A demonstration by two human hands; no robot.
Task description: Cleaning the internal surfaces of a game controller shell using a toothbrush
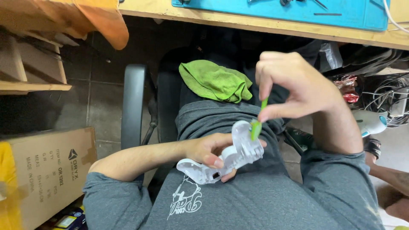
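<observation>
White plastic shell (232, 157) sits over our lap, gripped in our left hand (211, 154) with its open side tipped up so we can see inside. Our right hand (294, 91) pinches a thin green tool (257, 123), its tip touching the shell's edge. We keep a green cloth (215, 81) close on our lap, below the worktop (264, 21).

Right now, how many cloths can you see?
1: a green cloth on the person's lap, beyond the white plastic shell in the left hand. Others may be hidden.
</observation>
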